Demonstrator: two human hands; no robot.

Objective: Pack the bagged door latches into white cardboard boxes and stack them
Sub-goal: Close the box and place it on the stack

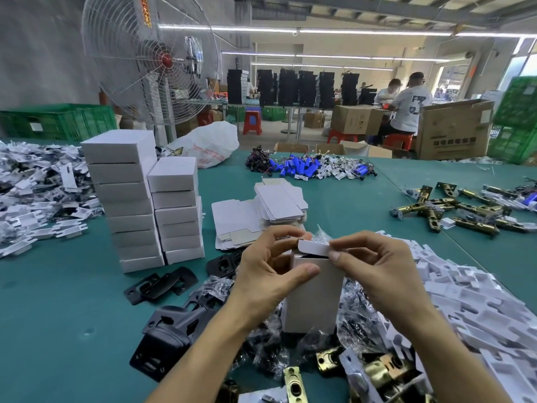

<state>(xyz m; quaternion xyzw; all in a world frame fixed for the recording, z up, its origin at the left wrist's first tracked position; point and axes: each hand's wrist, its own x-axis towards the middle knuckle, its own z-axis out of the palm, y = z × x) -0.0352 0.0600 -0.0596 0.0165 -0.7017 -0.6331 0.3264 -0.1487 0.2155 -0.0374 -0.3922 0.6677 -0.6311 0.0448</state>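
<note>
An upright white cardboard box [315, 298] stands over the pile in front of me. My left hand [267, 274] grips its left side, thumb across the front. My right hand [374, 269] pinches the top flap [313, 248], which is bent over the opening. A bit of clear plastic bag [322, 235] sticks out behind the flap. Bagged latches [357, 321] lie under and around the box. Two stacks of closed white boxes [130, 205] stand at the left, the nearer one [177, 210] shorter. Flat unfolded boxes [279, 203] lie beyond my hands.
Black strike plates [162, 285] and brass latches [377, 370] lie near me on the green table [58, 315]. White card inserts [465, 301] are heaped at right, more [35, 193] at left. Blue batteries [302, 167], a fan [151, 56] and seated workers [406, 106] are beyond.
</note>
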